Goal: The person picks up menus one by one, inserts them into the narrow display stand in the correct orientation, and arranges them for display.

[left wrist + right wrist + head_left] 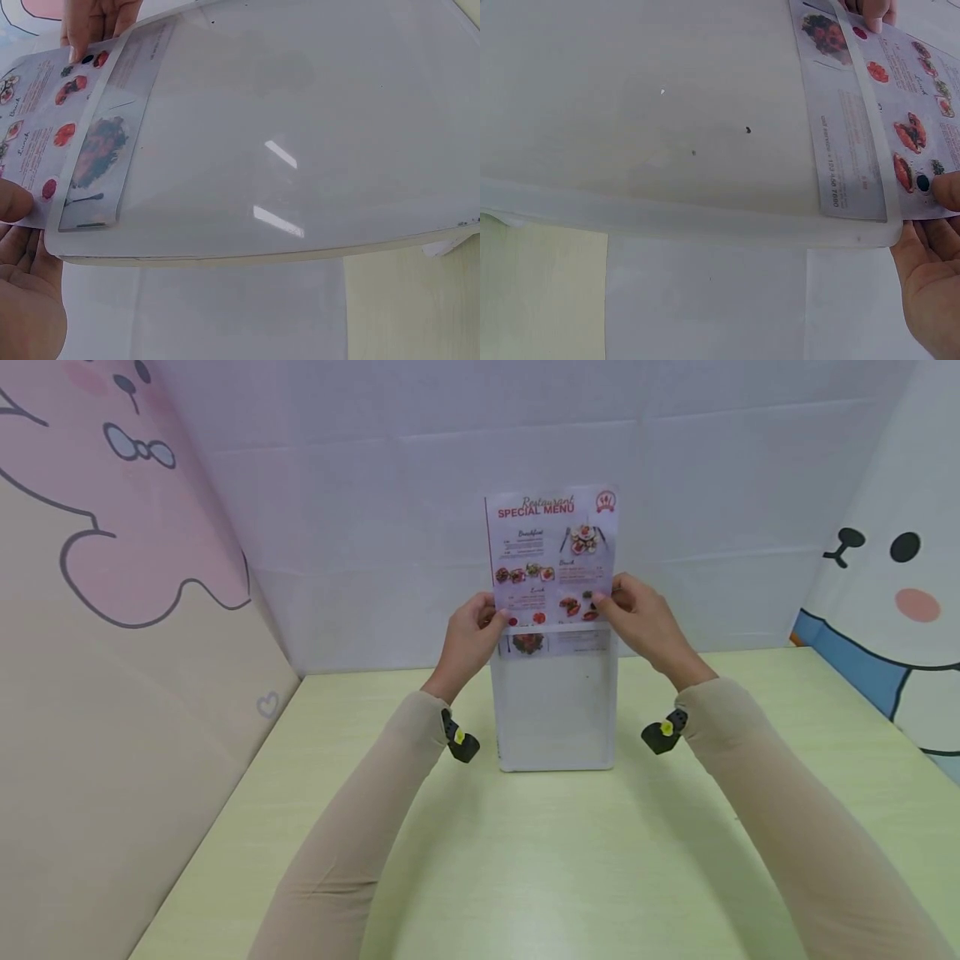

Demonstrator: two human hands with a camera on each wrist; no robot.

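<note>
Restaurant menu sheet (551,560) upright, long axis vertical, bottom edge tucked into clear stand (555,710); pinched at side edges by left hand (468,639) and right hand (645,618).

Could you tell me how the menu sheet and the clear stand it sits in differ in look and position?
The menu sheet is printed with red lettering and food photos; the clear stand is plain and see-through. The sheet sticks mostly out above the stand, only its bottom strip inside, while the stand rests on the table. The left hand and right hand pinch the sheet. Both are upright and similar in width.
</note>
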